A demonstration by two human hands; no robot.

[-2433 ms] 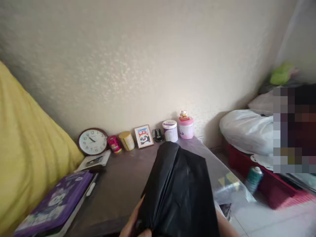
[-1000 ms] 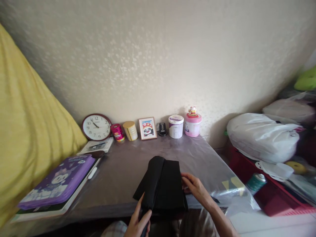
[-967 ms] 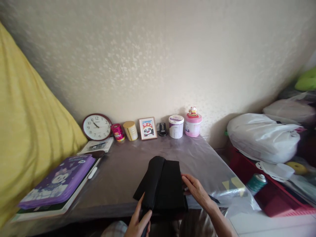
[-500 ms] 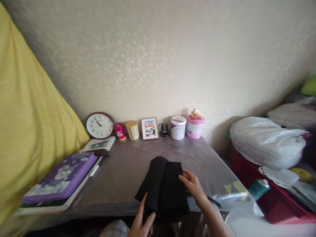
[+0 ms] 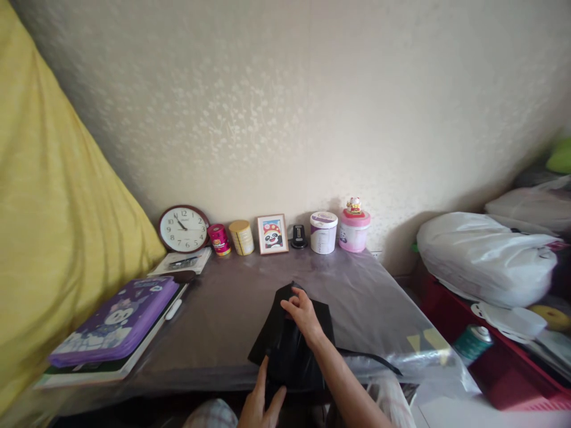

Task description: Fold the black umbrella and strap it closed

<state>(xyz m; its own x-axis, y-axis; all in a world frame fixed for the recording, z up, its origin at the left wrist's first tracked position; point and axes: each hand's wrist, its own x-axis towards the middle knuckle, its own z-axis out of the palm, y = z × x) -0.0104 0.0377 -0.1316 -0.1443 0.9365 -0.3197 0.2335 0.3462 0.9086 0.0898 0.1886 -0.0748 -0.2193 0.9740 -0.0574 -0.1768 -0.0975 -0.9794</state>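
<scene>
A black folded fabric item (image 5: 307, 371) lies over the front edge of the table, with a raised fold along its middle and flaps spread to both sides. Its kind is not clear. My right hand (image 5: 301, 312) reaches across it and pinches the fold near the far end, thumb and fingers together. At the near end my left hand (image 5: 263, 401) grips the item between thumb and forefinger; its other fingers are mostly hidden. A thin black strap (image 5: 372, 356) trails to the right over the tabletop.
The table (image 5: 218, 309) has a plastic cover. A purple case (image 5: 116, 321) lies on books at left. Along the wall stand a clock (image 5: 184, 229), tins, a picture frame (image 5: 272, 234) and tubs. Right of the table, a red basket (image 5: 499, 368) holds a spray can (image 5: 473, 345) and a white bag (image 5: 486, 255).
My right hand has left the item's right flap and moved left and away from me onto the middle fold. My left hand stays at the near end. The view has shifted slightly.
</scene>
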